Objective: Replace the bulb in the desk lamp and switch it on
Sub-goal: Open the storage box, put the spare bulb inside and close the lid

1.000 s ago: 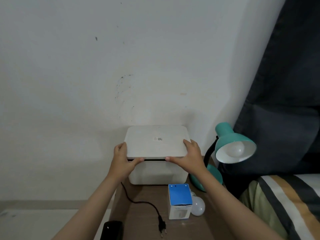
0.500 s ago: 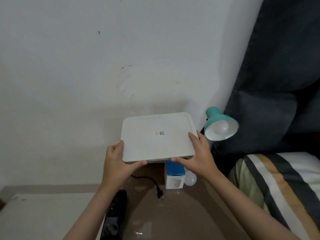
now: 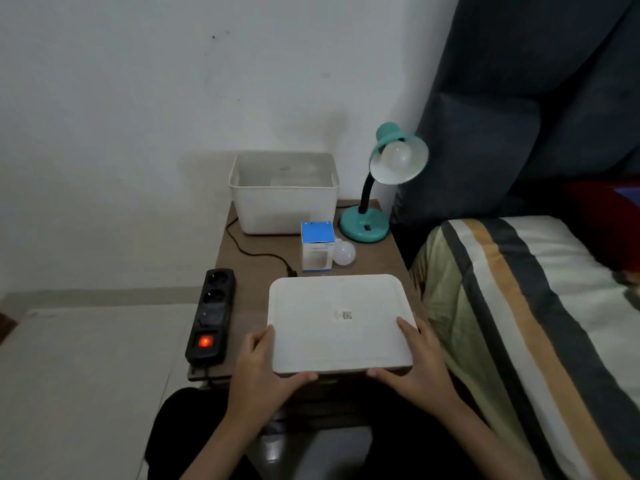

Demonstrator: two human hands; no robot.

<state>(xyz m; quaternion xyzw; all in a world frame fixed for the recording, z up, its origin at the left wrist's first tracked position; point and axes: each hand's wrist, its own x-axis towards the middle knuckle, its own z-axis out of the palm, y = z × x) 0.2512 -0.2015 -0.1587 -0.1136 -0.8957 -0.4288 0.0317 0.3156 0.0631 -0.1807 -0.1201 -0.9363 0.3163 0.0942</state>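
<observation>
A teal desk lamp [image 3: 363, 227] stands at the back right of the small brown table [image 3: 249, 282], with a white bulb [image 3: 397, 156] in its shade, unlit. A loose white bulb [image 3: 344, 252] lies beside a blue-and-white bulb box [image 3: 317, 249] in front of the lamp. The lamp's black plug [image 3: 292, 271] lies unplugged on the table. I hold a flat white lid [image 3: 339, 322] over the table's near edge: my left hand [image 3: 266, 367] grips its near left corner, my right hand [image 3: 415, 362] its near right corner.
An open white bin [image 3: 284, 209] stands at the back against the wall. A black power strip [image 3: 211, 315] with a glowing red switch lies along the table's left edge. A bed with a striped cover [image 3: 519, 323] is close on the right, a dark curtain [image 3: 519, 98] behind it.
The lid has come off the white bin and moved toward me, down to the table's near edge, both hands still on it. The bin now stands open.
</observation>
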